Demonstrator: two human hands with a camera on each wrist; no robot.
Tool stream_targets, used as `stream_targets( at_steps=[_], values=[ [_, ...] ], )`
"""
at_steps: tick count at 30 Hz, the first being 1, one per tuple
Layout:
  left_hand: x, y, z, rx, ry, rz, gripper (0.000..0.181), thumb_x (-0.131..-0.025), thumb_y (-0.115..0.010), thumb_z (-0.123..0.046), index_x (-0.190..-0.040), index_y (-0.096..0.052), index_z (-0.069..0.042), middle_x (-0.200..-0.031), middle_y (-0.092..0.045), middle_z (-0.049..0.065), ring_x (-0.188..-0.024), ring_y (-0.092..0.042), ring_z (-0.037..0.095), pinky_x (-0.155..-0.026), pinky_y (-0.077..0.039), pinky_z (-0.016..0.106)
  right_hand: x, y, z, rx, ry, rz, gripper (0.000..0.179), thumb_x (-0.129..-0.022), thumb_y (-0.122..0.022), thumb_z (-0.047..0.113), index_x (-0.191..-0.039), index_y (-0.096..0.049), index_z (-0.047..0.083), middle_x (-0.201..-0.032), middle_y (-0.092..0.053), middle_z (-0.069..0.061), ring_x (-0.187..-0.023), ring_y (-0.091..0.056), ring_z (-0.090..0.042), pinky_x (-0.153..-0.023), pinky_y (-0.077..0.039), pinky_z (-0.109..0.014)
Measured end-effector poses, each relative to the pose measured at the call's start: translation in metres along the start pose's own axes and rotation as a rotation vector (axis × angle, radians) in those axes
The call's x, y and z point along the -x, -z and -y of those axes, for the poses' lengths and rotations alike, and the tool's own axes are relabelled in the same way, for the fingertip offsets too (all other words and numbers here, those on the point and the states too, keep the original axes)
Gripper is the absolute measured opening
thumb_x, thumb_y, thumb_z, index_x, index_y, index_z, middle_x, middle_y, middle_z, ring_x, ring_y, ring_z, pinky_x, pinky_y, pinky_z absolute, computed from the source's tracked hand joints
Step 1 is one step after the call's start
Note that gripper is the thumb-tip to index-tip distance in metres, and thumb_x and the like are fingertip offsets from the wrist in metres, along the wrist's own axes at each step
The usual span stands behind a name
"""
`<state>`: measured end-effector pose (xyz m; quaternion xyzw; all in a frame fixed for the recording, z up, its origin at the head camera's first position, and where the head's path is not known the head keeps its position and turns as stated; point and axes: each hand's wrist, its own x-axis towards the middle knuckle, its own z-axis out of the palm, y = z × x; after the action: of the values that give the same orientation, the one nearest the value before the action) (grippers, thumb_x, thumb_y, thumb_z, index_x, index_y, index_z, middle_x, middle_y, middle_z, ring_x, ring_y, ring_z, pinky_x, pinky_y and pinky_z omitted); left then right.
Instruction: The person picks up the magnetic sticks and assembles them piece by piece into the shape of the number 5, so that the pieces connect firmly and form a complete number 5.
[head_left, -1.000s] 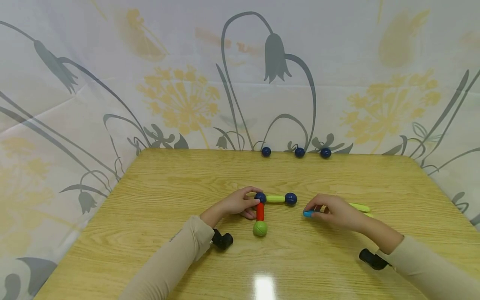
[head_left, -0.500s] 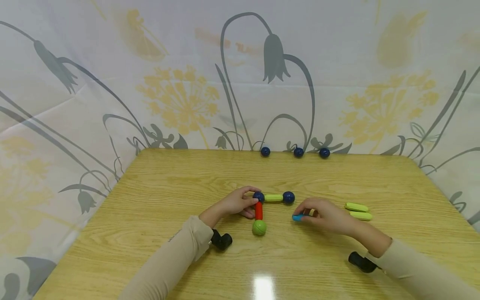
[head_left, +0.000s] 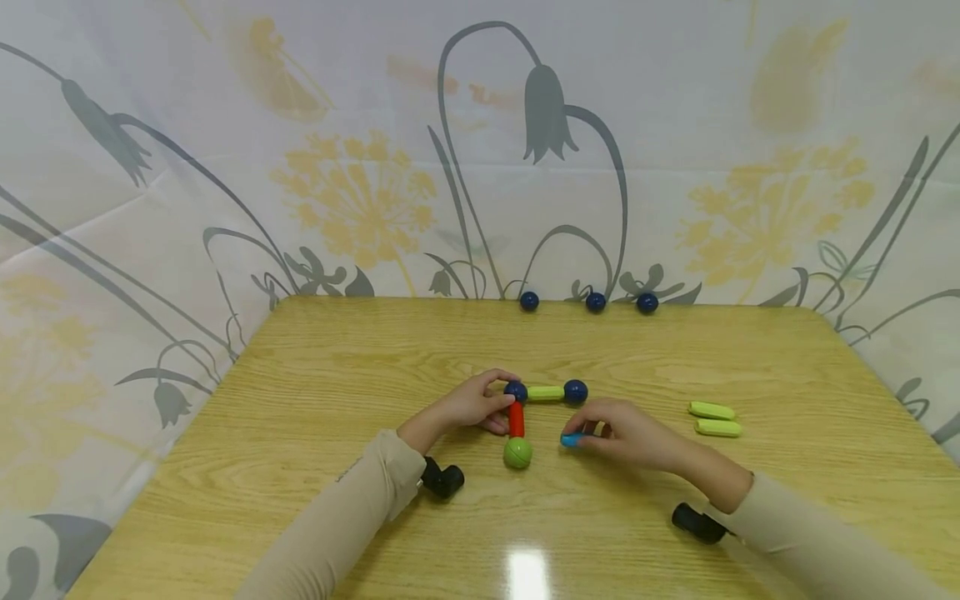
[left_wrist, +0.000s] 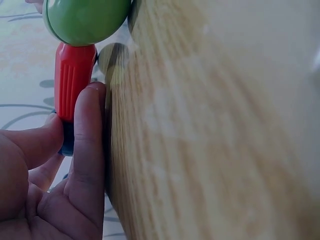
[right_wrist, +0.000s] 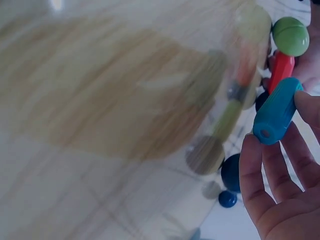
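My left hand (head_left: 471, 403) grips the dark blue ball (head_left: 516, 392) at the corner of a joined L-shaped piece. From that ball a yellow-green rod (head_left: 545, 392) runs right to a second dark blue ball (head_left: 576, 392). A red rod (head_left: 517, 420) leads toward me to a green ball (head_left: 517, 452). Between thumb and fingers, my right hand (head_left: 626, 433) pinches a light blue rod (right_wrist: 278, 111), apart from the joined piece and to the right of the green ball. One end of the blue rod faces the right wrist camera.
Two loose yellow-green rods, the farther rod (head_left: 712, 410) and the nearer rod (head_left: 717, 428), lie to the right on the wooden table (head_left: 360, 350). Along its back edge sit three dark blue balls, one being the left ball (head_left: 528, 302). A patterned cloth (head_left: 480, 150) hangs behind.
My right hand has moved left with the light blue rod, closer to the green ball, uncovering the two loose yellow-green rods. The left hand keeps its hold on the corner ball.
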<state>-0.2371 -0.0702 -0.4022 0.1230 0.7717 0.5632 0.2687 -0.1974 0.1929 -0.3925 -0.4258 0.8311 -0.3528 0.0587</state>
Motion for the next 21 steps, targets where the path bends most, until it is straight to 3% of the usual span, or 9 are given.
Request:
stream_targets(
  at_steps=[21],
  values=[
    [0.0, -0.001, 0.0, 0.0, -0.005, -0.004, 0.038, -0.099, -0.046, -0.008, -0.136, -0.041, -0.005, -0.102, -0.062, 0.019, -0.072, -0.066, 0.027, -0.063, -0.057, 0.036, -0.019, -0.019, 0.015, -0.045, 0.051, 0.048, 0.01, -0.088, -0.066, 0.009, -0.098, -0.067, 0.011, -0.096, -0.064, 0.002, -0.077, -0.055, -0.005, -0.061, -0.051, -0.023]
  ],
)
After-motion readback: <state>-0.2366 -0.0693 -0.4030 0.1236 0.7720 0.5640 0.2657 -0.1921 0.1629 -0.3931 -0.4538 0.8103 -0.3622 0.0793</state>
